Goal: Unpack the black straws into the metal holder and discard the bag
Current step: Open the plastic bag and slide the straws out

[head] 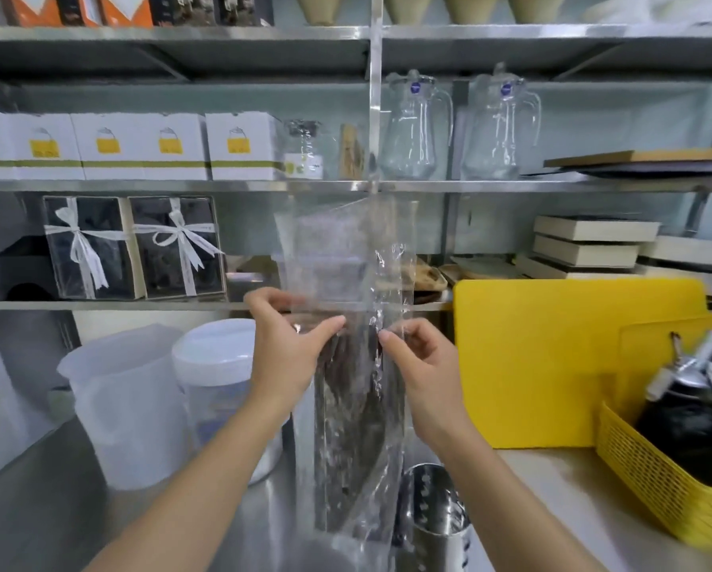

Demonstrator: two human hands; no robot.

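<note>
Fingers (329,326) of both your hands pinch the clear bag (346,282) open; black straws (358,427) remain inside, metal holder (432,513) below waits empty.

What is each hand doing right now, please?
Left hand: shut on the clear bag of black straws.
Right hand: shut, pinching the same bag.

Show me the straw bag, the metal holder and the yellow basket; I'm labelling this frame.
clear straw bag (358,427): head view, on its middle, over the dark straws.
perforated metal holder (437,513): head view, on its side wall.
yellow basket (651,480): head view, on its mesh front wall.
</note>
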